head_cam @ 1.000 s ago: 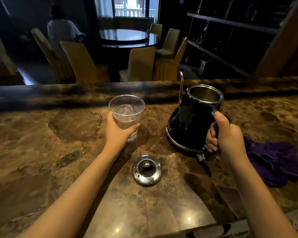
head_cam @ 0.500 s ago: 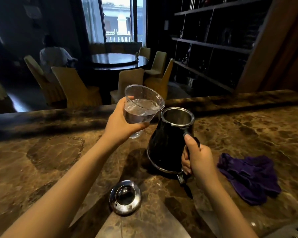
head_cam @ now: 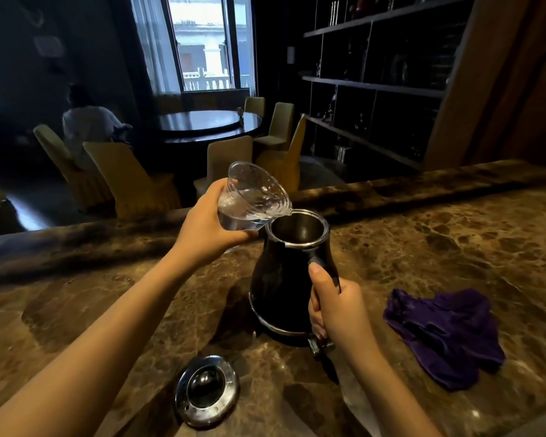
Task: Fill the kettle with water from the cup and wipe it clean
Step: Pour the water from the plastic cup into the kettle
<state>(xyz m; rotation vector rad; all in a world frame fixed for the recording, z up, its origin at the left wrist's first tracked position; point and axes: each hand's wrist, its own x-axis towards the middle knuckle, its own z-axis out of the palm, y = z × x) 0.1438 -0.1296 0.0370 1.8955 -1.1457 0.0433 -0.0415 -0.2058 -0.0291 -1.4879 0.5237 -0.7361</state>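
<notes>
1. Head view, nearest first: the kettle's metal lid point(head_cam: 207, 391) lies off the kettle on the marble counter point(head_cam: 76, 310), below and between the two forearms.
2. Right hand point(head_cam: 336, 305) is wrapped closed around the kettle handle, thumb up along its top. Kettle point(head_cam: 286, 279) stands on the counter just left of that hand, mouth open. It looks rigid and glossy, likely slippery when wet and heavier as it fills, so the handle is the sensible hold.
3. To the right of the right hand, apart from it, lies a crumpled purple cloth point(head_cam: 445, 335), soft and limp; any fold would do to grab it for wiping.
4. Left hand point(head_cam: 208, 225), beyond and left of the kettle, curls around the base of a clear plastic cup point(head_cam: 249, 200), tilted with its lip at the kettle's rim. Thin-walled and light, it probably buckles under a hard squeeze; a gentle hold low down suits it. Water remains inside.
</notes>
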